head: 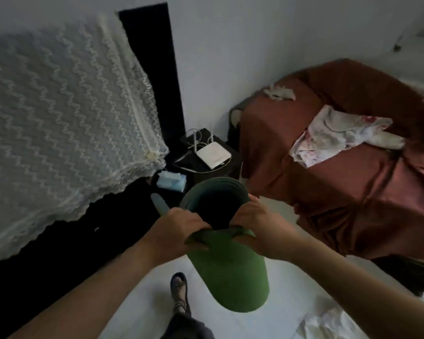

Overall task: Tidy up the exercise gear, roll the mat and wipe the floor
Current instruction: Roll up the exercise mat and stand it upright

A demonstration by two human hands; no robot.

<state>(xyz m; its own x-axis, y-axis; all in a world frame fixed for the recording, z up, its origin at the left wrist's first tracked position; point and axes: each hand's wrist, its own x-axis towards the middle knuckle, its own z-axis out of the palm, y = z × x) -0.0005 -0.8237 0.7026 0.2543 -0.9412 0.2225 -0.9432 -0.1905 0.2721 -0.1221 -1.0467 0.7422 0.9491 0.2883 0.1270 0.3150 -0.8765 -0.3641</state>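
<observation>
Green mat (228, 272): rolled, upright at near centre over white floor (287, 297), top rim clamped in curled fingers of left hand (181, 225) and right hand (253, 225); stowing and floor-wiping judged outstanding.

The left hand (179, 228) and right hand (257, 226) curl over the rim of the rolled mat (228, 272); their fingertips are hidden inside the fold. A grey-blue object (158, 203) passes behind the left hand, lower end concealed. The lace cloth (59, 113) is cut off by the left edge, the brown bed cover (328, 167) by the right edge, and the white floor cloth (326, 321) by the bottom edge. Markings on the white box (213, 154) are too small to read.
</observation>
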